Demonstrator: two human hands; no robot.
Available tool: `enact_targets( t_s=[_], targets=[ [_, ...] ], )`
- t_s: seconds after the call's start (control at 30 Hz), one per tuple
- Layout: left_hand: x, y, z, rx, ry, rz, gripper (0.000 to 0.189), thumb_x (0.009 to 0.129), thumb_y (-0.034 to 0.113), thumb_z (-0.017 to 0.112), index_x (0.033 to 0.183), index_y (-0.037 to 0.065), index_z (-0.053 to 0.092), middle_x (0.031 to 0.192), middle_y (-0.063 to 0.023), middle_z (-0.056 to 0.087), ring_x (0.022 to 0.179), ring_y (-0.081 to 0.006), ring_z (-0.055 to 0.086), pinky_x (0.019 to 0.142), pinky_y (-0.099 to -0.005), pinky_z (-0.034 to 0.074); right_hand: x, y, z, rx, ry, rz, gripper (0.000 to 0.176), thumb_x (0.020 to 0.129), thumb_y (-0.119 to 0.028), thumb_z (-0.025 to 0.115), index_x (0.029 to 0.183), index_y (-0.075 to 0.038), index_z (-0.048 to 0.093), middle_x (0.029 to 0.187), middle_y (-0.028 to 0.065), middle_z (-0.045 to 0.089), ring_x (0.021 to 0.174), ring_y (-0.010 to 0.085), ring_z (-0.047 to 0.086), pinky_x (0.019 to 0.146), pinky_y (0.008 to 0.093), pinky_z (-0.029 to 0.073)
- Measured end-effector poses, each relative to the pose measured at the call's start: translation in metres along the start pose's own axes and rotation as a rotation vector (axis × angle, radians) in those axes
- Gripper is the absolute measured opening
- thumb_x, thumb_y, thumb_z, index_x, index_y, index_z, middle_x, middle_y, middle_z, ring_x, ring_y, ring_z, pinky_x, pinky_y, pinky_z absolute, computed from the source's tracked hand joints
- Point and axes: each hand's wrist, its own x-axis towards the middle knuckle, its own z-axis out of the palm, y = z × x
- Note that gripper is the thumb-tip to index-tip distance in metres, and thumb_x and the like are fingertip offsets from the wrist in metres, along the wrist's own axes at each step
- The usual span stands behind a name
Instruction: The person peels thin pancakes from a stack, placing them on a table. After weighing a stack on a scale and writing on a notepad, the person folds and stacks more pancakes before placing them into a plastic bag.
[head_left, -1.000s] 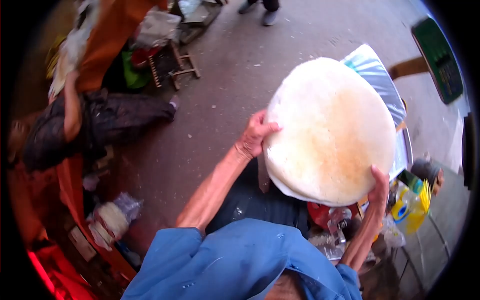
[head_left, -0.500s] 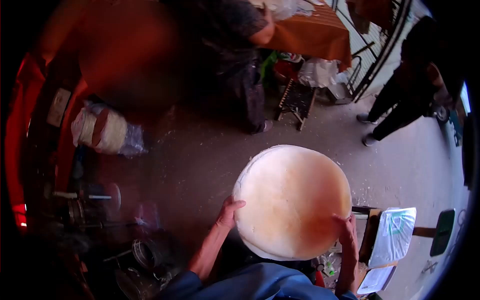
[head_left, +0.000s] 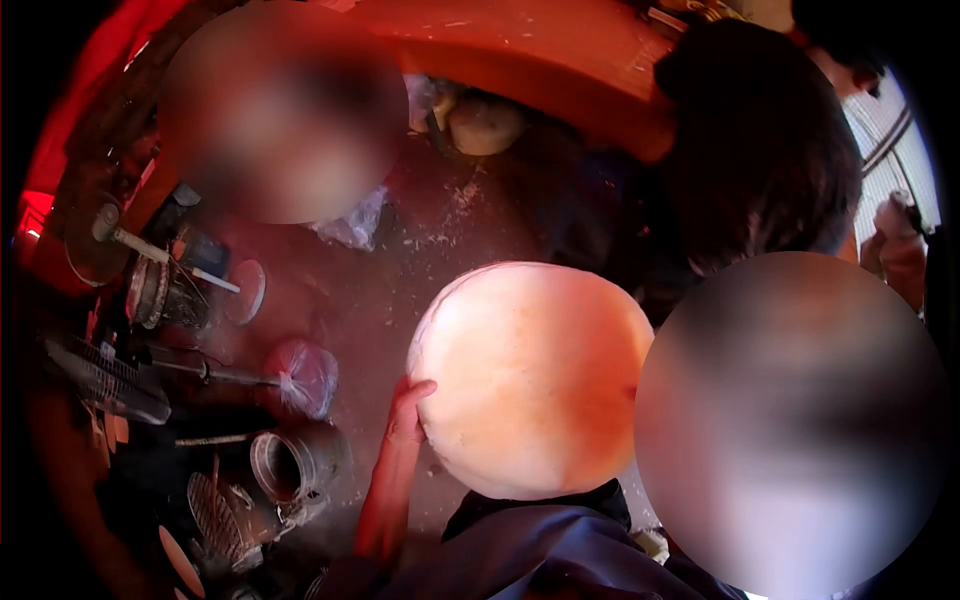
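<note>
Through the head camera I have the thick, pale round disc [head_left: 525, 385] in the middle of my view, held up in front of the body with its broad face toward me. It is pale on the left and shades to orange-brown on the right. My left grip [head_left: 406, 408] holds the disc's left edge, the thumb lying over the rim and the other fingers mostly hidden. I cannot tell how the right grip stands, since a large blurred patch covers that side, the edge of it meeting the disc's right rim.

Below the disc I see the dark blue shirt [head_left: 555, 555], with the left forearm [head_left: 384, 495] rising beside it. The floor [head_left: 365, 300] is dotted with pale scraps [head_left: 435, 232]. To the left of my left grip, apart from it, is a pinkish plastic bag [head_left: 308, 380] at the end of a rod [head_left: 235, 374]; below that bag is a metal pot [head_left: 280, 468] tipped with its mouth showing.

Farther off, an orange-covered tabletop [head_left: 540, 58] crosses the top of my view, a rounded pale bundle [head_left: 487, 126] just below its edge. Another person [head_left: 765, 140] is at upper right, beyond the disc.
</note>
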Motion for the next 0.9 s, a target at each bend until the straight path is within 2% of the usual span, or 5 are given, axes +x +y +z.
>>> enact_targets(
  t_s=[0.27, 0.5, 0.63, 0.77, 0.9],
  targets=[
    [0.149, 0.11, -0.054, 0.01, 0.214, 0.163, 0.06, 0.076, 0.018, 0.057, 0.13, -0.006, 0.047, 0.116, -0.0194, 0.061, 0.102, -0.0314, 0.063, 0.088, -0.0398, 0.051, 0.194, -0.12, 0.164, -0.165, -0.128, -0.07, 0.031, 0.078, -0.011, 0.07, 0.103, 0.005, 0.067, 0.093, 0.0105, 0.07, 0.084, 0.0183, 0.066, 0.078, 0.0294, 0.051],
    [0.284, 0.241, -0.03, -0.123, 0.225, 0.261, 0.066, 0.074, 0.016, 0.061, 0.134, -0.006, 0.042, 0.124, -0.0202, 0.057, 0.108, -0.0334, 0.06, 0.092, -0.0414, 0.051, 0.341, -0.252, 0.299, -0.246, -0.399, 0.049, 0.035, 0.078, -0.015, 0.071, 0.105, 0.007, 0.065, 0.093, 0.0105, 0.07, 0.085, 0.017, 0.066, 0.077, 0.0278, 0.05],
    [0.397, 0.31, -0.041, -0.08, 0.174, 0.238, 0.068, 0.076, 0.016, 0.059, 0.137, -0.007, 0.038, 0.131, -0.0207, 0.052, 0.117, -0.0333, 0.055, 0.099, -0.0417, 0.046, 0.415, -0.293, 0.358, -0.101, -0.393, -0.062, 0.033, 0.076, -0.009, 0.069, 0.107, 0.004, 0.066, 0.097, 0.0097, 0.07, 0.086, 0.0177, 0.067, 0.077, 0.0304, 0.052],
    [0.517, 0.384, -0.019, -0.084, 0.019, 0.151, 0.066, 0.078, 0.015, 0.057, 0.138, -0.007, 0.037, 0.133, -0.0207, 0.051, 0.118, -0.0322, 0.054, 0.101, -0.0405, 0.044, 0.492, -0.332, 0.389, -0.217, -0.162, -0.081, 0.038, 0.076, -0.008, 0.069, 0.111, 0.004, 0.064, 0.101, 0.0108, 0.069, 0.087, 0.0188, 0.067, 0.078, 0.0322, 0.053],
    [0.635, 0.443, 0.007, -0.055, -0.114, 0.064, 0.064, 0.079, 0.012, 0.058, 0.137, -0.007, 0.038, 0.132, -0.0208, 0.052, 0.118, -0.0314, 0.055, 0.101, -0.0398, 0.044, 0.533, -0.391, 0.415, -0.03, -0.02, -0.107, 0.035, 0.078, -0.01, 0.068, 0.108, 0.007, 0.064, 0.096, 0.0133, 0.07, 0.082, 0.0214, 0.068, 0.074, 0.0331, 0.054]
  ],
)
